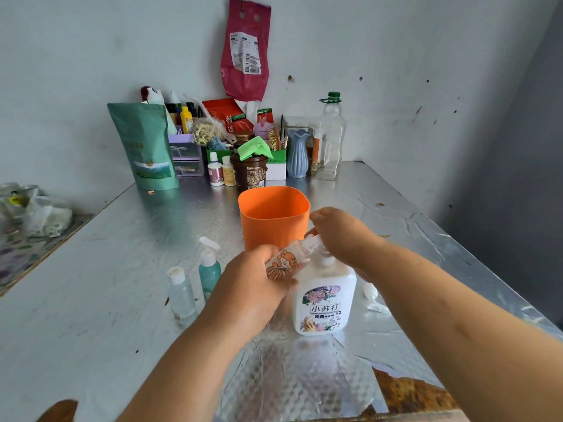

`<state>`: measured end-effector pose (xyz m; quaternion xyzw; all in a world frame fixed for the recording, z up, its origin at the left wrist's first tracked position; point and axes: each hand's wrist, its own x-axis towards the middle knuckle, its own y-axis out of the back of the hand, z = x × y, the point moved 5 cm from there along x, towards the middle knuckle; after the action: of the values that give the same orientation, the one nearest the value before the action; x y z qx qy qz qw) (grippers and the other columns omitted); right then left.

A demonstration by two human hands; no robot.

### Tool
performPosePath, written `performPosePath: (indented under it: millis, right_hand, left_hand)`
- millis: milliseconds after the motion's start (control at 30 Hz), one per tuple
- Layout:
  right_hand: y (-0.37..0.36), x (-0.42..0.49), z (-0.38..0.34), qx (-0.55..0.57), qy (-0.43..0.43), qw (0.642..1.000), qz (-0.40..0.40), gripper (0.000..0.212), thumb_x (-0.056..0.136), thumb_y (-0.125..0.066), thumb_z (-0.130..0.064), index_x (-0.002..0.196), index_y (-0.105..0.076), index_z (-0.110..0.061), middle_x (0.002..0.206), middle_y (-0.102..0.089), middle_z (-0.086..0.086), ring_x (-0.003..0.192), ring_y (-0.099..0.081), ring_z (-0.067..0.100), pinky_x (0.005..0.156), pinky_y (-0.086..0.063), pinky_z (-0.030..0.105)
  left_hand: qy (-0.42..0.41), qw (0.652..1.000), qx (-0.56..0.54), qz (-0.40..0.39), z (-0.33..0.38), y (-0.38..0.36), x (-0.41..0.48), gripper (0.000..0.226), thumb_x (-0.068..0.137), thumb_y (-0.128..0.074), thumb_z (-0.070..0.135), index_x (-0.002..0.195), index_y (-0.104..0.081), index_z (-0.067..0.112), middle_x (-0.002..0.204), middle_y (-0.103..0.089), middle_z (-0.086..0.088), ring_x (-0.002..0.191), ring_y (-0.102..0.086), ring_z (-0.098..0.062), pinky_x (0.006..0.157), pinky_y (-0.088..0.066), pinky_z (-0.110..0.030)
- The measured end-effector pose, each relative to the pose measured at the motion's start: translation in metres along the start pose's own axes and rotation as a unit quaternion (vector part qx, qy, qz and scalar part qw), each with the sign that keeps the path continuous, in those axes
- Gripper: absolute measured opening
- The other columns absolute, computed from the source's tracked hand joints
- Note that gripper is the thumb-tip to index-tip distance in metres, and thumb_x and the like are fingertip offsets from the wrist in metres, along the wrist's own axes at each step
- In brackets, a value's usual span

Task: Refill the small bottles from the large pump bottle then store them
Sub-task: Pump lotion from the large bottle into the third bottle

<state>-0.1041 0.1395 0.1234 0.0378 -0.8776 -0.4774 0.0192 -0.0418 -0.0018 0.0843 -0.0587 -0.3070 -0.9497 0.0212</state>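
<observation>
Small clear bottle with orange cartoon label [281,263] lies tilted in left-hand fingers [268,254]; right-hand fingers [335,233] curl over the white pump bottle [324,300].

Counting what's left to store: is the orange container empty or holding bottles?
Apparently empty: only bare orange wall shows inside the orange container; its bottom is hidden.
</observation>
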Motion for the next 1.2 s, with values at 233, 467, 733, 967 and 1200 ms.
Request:
performPosePath:
  millis: [233, 467, 733, 967, 1200]
  right_hand:
    - [0.007, -0.001, -0.001, 0.015, -0.013, 1.0, -0.003, 0.035, 0.099, -0.031, -0.006, 0.122, -0.053, 0.008, 0.124, -0.055, 0.027, 0.116, -0.052, 0.039, 0.097, -0.045, 0.043]
    - [0.01, 0.002, 0.0, 0.025, -0.02, 0.999, 0.001, 0.033, 0.098, -0.035, -0.005, 0.121, -0.055, 0.008, 0.122, -0.057, 0.027, 0.115, -0.054, 0.04, 0.094, -0.045, 0.042]
    - [0.008, 0.004, 0.001, 0.028, -0.011, 0.999, 0.01, 0.033, 0.099, -0.032, -0.006, 0.12, -0.055, 0.007, 0.12, -0.057, 0.027, 0.113, -0.055, 0.04, 0.092, -0.046, 0.043]
    - [0.0, 0.001, 0.0, 0.024, -0.005, 1.0, 0.01, 0.033, 0.1, -0.031, -0.007, 0.121, -0.054, 0.005, 0.12, -0.057, 0.026, 0.112, -0.055, 0.04, 0.094, -0.047, 0.044]
    - [0.007, -0.001, 0.002, 0.055, -0.023, 0.998, -0.006, 0.035, 0.099, -0.031, -0.009, 0.121, -0.054, 0.007, 0.122, -0.056, 0.028, 0.114, -0.053, 0.041, 0.094, -0.045, 0.045]
  left_hand:
    - [-0.005, 1.0, 0.003, -0.004, 0.006, 0.004, -0.002, 0.031, 0.081, -0.078, 0.025, 0.11, -0.068, 0.03, 0.101, -0.072, 0.017, 0.094, -0.067, -0.006, 0.088, -0.054, -0.038]
    - [-0.009, 1.0, -0.008, -0.009, 0.006, 0.005, -0.001, 0.034, 0.08, -0.079, 0.024, 0.112, -0.068, 0.029, 0.103, -0.073, 0.015, 0.096, -0.067, -0.007, 0.09, -0.054, -0.04]
    - [-0.008, 1.0, -0.011, -0.006, 0.001, 0.003, 0.001, 0.029, 0.08, -0.078, 0.025, 0.106, -0.069, 0.028, 0.099, -0.073, 0.016, 0.095, -0.068, -0.008, 0.089, -0.054, -0.04]
    - [0.004, 1.0, -0.013, -0.007, -0.002, -0.001, 0.0, 0.033, 0.08, -0.079, 0.026, 0.111, -0.067, 0.028, 0.105, -0.072, 0.015, 0.1, -0.067, -0.008, 0.088, -0.055, -0.038]
    - [-0.004, 1.0, -0.003, -0.002, 0.006, 0.004, -0.004, 0.032, 0.081, -0.077, 0.024, 0.112, -0.067, 0.027, 0.103, -0.072, 0.015, 0.096, -0.067, -0.006, 0.088, -0.054, -0.036]
